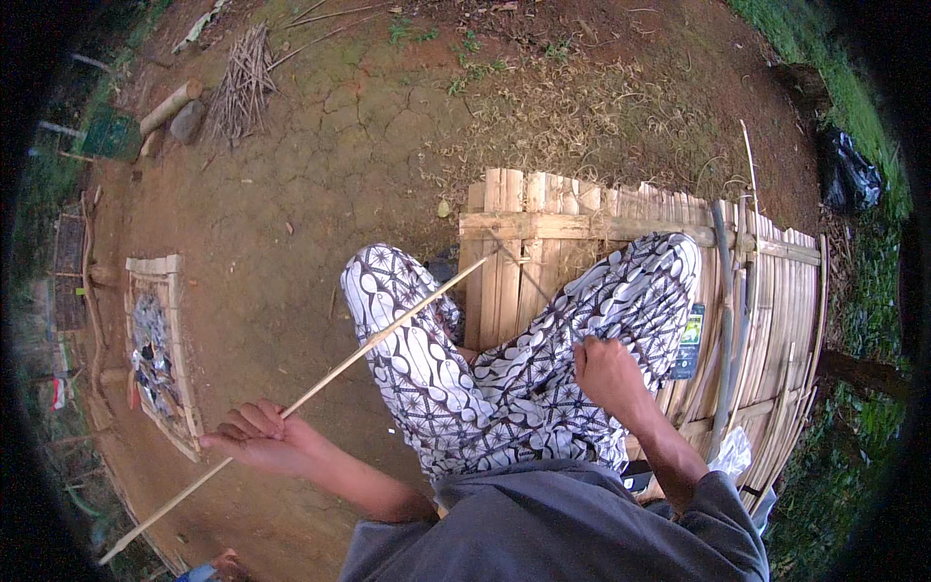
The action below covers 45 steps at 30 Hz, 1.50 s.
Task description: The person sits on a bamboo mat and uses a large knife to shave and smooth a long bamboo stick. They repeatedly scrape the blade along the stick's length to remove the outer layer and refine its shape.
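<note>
A long, thin, pale bamboo stick (354,357) slants up from the lower left across my right-side view of the knee, its far tip over the platform's corner. My left hand (260,435) is closed around its lower half, off to the left above the ground. Over the patterned trousers (543,407) on my lap, my right hand (613,376) is curled closed, back of the hand up. What it holds, if anything, is hidden. A thin dark streak (524,270) crosses the slats near the stick's tip; whether it is a blade or a shadow I cannot tell.
I sit on a bamboo-slat platform (621,202). Beside my leg lies a dark, flat packet (690,341); a clear plastic bag (733,452) is behind. On the bare earth are a bamboo-framed bed of scraps (180,359), bundled sticks (246,85) and pale shavings (572,121). A black bag (850,173) sits right.
</note>
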Each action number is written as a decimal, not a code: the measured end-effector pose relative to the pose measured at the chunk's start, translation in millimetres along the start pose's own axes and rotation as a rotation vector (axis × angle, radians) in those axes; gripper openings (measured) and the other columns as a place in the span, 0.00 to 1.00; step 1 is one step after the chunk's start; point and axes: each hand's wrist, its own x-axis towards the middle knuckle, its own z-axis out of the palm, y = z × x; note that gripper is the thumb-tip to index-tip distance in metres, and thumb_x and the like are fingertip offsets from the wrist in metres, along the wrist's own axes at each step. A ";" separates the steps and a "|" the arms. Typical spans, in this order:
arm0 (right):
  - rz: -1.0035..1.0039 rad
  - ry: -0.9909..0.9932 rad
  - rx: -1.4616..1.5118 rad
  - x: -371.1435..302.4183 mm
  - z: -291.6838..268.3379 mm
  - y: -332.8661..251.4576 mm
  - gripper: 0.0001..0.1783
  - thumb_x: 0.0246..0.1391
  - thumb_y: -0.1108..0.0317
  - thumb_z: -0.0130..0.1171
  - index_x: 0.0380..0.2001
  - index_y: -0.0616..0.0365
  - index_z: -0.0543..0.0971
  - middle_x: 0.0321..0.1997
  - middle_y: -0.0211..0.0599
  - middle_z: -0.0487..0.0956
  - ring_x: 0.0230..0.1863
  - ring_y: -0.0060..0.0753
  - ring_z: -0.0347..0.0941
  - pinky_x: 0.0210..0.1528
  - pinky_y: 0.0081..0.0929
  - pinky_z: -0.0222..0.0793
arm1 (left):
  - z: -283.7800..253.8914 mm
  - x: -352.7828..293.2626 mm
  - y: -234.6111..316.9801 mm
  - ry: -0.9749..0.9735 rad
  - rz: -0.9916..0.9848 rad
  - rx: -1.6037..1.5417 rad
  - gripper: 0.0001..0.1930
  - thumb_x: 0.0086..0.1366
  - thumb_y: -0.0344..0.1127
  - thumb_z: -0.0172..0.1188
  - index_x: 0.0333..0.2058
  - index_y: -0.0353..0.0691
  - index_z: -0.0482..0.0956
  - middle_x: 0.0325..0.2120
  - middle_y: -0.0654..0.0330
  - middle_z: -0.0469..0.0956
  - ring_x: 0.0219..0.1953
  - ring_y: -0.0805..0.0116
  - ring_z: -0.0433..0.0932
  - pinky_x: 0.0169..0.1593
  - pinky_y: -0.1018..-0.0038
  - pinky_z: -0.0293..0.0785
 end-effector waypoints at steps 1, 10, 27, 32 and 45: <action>-0.045 -0.014 0.033 -4.6 -6.2 -10.5 0.15 0.53 0.66 0.49 0.20 0.66 0.73 0.15 0.59 0.72 0.20 0.60 0.72 0.26 0.48 0.70 | -2.0 1.9 -1.0 -0.034 0.006 -0.028 0.23 0.68 0.49 0.40 0.16 0.48 0.53 0.07 0.68 0.47 0.08 0.80 0.42 0.11 0.83 0.43; -0.085 0.009 0.083 2.4 36.6 24.6 0.14 0.52 0.67 0.48 0.20 0.67 0.74 0.15 0.59 0.72 0.20 0.58 0.73 0.26 0.46 0.71 | 14.4 -3.3 4.6 0.128 0.004 0.054 0.23 0.68 0.50 0.40 0.15 0.48 0.53 0.07 0.68 0.47 0.08 0.80 0.43 0.12 0.81 0.43; -0.038 0.073 0.142 15.2 18.5 -32.4 0.16 0.53 0.64 0.48 0.22 0.67 0.75 0.18 0.59 0.74 0.23 0.61 0.73 0.27 0.48 0.72 | -2.0 7.8 -4.5 -0.007 0.026 0.026 0.24 0.69 0.48 0.40 0.14 0.50 0.49 0.08 0.70 0.43 0.09 0.80 0.42 0.12 0.82 0.43; -0.172 0.006 0.145 -2.9 14.9 -50.0 0.15 0.53 0.66 0.50 0.21 0.68 0.74 0.15 0.60 0.72 0.20 0.62 0.72 0.26 0.49 0.71 | 5.4 3.1 -4.2 0.005 0.033 0.056 0.24 0.69 0.48 0.39 0.15 0.50 0.48 0.08 0.70 0.43 0.10 0.80 0.42 0.12 0.83 0.42; -0.235 -0.102 0.014 -9.2 3.1 -45.9 0.15 0.53 0.62 0.48 0.23 0.65 0.74 0.14 0.55 0.73 0.19 0.57 0.73 0.26 0.47 0.72 | -11.9 11.4 -2.3 -0.168 -0.067 -0.130 0.24 0.70 0.48 0.37 0.14 0.50 0.48 0.08 0.69 0.44 0.08 0.81 0.41 0.10 0.82 0.39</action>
